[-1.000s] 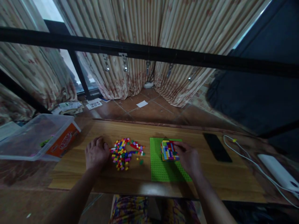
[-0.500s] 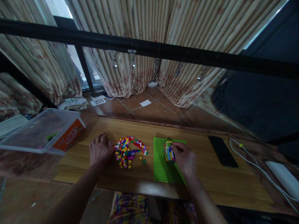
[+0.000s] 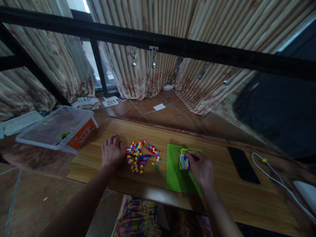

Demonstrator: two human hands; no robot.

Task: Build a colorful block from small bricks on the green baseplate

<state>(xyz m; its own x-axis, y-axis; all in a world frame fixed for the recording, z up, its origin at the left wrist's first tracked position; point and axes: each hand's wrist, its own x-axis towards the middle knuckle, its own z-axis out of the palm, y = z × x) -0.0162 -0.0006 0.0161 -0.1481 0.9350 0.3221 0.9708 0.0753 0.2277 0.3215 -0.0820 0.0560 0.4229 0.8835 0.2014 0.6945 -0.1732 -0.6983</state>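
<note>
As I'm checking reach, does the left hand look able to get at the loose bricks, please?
Probably yes: the left hand rests close beside the loose bricks, with nothing visible between them.

Both forearms are bare and reach forward from the lower edge of the view, slanting inward, well apart. The left forearm (image 3: 85,196) runs up and to the right into a nearly straight wrist (image 3: 109,167). The left grip (image 3: 113,152) lies palm down, its back facing up, with the fingers (image 3: 110,141) side by side, slightly bent and pointing away from the body; its thumb is on the inner side. The right forearm (image 3: 222,212) leans up and to the left. The right grip (image 3: 201,167) is turned inward, its fingers bent and pointing left, the thumb and forefinger close together at the tips. Its palm and remaining fingertips are hidden.
</note>
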